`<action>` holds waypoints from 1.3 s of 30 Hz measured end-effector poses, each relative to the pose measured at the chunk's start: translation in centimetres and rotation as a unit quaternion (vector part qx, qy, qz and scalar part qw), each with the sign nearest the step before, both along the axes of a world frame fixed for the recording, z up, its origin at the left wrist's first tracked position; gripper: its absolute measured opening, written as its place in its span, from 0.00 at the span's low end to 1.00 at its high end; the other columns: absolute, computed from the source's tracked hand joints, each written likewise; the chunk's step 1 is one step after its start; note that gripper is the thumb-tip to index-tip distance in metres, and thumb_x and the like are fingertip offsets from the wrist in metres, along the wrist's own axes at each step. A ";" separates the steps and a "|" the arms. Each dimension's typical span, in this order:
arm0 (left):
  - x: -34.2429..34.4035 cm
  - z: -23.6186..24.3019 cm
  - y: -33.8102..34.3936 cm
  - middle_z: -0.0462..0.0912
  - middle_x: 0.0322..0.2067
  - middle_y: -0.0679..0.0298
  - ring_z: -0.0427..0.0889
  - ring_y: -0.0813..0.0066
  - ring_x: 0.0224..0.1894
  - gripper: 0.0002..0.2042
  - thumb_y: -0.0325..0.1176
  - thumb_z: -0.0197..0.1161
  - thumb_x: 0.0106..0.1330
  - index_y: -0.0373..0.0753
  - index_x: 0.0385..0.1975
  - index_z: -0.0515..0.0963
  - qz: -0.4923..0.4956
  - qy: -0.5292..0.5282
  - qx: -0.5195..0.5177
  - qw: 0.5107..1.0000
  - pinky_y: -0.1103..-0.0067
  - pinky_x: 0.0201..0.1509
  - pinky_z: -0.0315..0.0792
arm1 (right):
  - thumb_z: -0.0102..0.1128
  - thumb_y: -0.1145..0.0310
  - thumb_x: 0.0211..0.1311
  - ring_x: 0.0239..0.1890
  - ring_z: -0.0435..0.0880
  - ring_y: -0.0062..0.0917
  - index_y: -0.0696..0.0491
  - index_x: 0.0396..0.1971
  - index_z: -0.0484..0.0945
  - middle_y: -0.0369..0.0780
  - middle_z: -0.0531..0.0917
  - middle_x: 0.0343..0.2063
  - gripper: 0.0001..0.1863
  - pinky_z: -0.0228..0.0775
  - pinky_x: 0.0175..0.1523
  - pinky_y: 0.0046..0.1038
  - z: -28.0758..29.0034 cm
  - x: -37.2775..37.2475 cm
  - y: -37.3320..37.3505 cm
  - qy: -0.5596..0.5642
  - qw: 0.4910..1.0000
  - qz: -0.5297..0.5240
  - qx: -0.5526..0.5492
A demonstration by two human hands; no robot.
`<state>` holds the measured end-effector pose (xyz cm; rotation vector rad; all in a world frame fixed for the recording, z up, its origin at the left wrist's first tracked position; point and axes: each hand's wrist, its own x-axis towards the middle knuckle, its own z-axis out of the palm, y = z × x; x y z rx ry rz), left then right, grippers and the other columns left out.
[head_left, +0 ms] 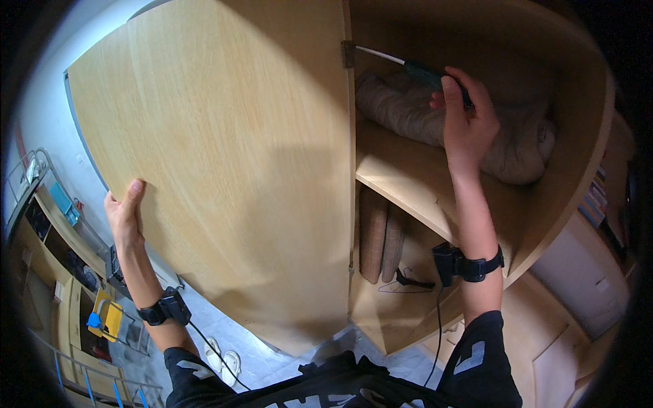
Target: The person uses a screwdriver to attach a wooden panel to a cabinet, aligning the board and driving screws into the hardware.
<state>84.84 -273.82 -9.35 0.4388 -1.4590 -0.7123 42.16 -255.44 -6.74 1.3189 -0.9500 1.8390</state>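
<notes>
A pale wooden cabinet door [231, 115] stands swung open on the left. My left hand [124, 211] grips its outer edge, thumb on the front face. My right hand [469, 115] is closed round the dark green handle of a screwdriver [422, 73], whose metal shaft reaches left to a dark metal hinge [348, 54] high on the door's inner edge; whether the tip touches a screw is too small to tell. Behind my right hand, a rolled greyish-brown bedding bundle [394, 109] lies on the shelf [401, 194] inside the cabinet.
Below the shelf stand brown rolls [374, 234] and hangers [405, 285]. At the left are a metal bunk frame, desks and a yellow chair [105, 313]. White shoes [228, 360] sit on the tiled floor beneath me. Books [592, 194] line a shelf at the right.
</notes>
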 end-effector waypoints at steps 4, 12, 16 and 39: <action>0.2 0.1 -0.1 0.78 0.33 0.57 0.78 0.74 0.31 0.23 0.38 0.68 0.49 0.28 0.38 0.71 0.005 -0.003 0.003 1.000 0.81 0.37 0.72 | 0.56 0.68 0.58 0.25 0.80 0.18 0.57 0.36 0.77 0.38 0.78 0.28 0.10 0.72 0.29 0.18 0.4 -1.0 0.1 -0.073 0.996 0.038 0.024; 0.5 0.0 -0.2 0.78 0.35 0.59 0.78 0.75 0.32 0.21 0.37 0.67 0.51 0.29 0.40 0.71 -0.006 -0.009 -0.002 1.000 0.81 0.38 0.72 | 0.58 0.66 0.57 0.26 0.80 0.20 0.60 0.37 0.76 0.40 0.78 0.29 0.13 0.74 0.30 0.19 0.2 -2.2 -0.7 -0.161 0.973 0.162 0.019; 0.5 0.2 0.1 0.78 0.34 0.59 0.77 0.75 0.32 0.21 0.37 0.67 0.51 0.29 0.40 0.71 -0.003 -0.016 -0.005 1.000 0.82 0.38 0.72 | 0.57 0.68 0.57 0.30 0.78 0.21 0.62 0.37 0.75 0.41 0.77 0.32 0.13 0.78 0.34 0.23 -0.1 -2.6 -1.2 -0.200 0.947 0.251 -0.013; 0.7 0.0 -0.4 0.77 0.34 0.59 0.77 0.76 0.33 0.23 0.37 0.68 0.49 0.28 0.39 0.71 -0.005 -0.015 -0.002 1.000 0.82 0.38 0.71 | 0.50 0.80 0.55 0.32 0.81 0.27 0.62 0.42 0.71 0.45 0.76 0.33 0.13 0.76 0.37 0.24 0.5 -2.8 0.0 -0.158 0.960 0.222 0.071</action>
